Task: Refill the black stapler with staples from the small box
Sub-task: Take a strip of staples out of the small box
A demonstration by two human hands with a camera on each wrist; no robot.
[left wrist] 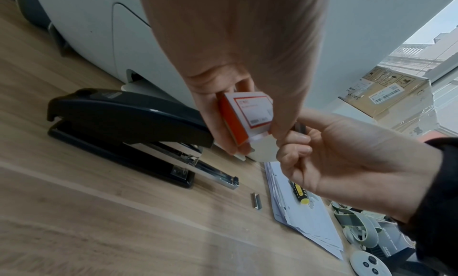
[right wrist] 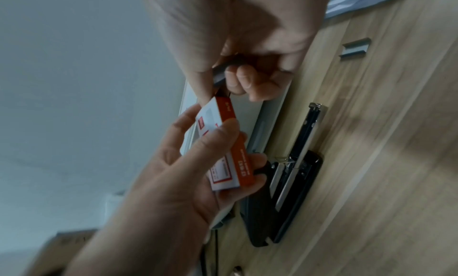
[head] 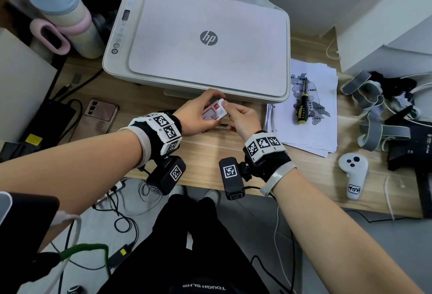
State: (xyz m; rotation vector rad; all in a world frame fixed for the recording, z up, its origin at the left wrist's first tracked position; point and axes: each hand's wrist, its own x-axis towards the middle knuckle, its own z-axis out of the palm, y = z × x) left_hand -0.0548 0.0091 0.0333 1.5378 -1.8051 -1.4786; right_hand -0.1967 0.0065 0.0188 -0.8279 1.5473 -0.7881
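My left hand point(head: 205, 106) grips the small white-and-red staple box point(head: 214, 112) just above the desk, in front of the printer. My right hand point(head: 230, 111) meets the box's right end and pinches a grey strip of staples point(right wrist: 219, 76) between curled fingers. The black stapler point(left wrist: 124, 119) lies on the desk below the hands, its metal magazine point(left wrist: 218, 174) slid out at the front. In the head view the hands hide nearly all of the stapler. A second, loose staple strip point(left wrist: 256, 200) lies on the wood just past the magazine.
A white HP printer point(head: 205, 41) fills the desk behind the hands. A paper stack point(head: 308, 130) with a yellow-black screwdriver point(head: 302, 106) lies to the right, then a white controller point(head: 353, 172) and grey straps. A phone point(head: 100, 116) and a bottle point(head: 63, 13) are on the left.
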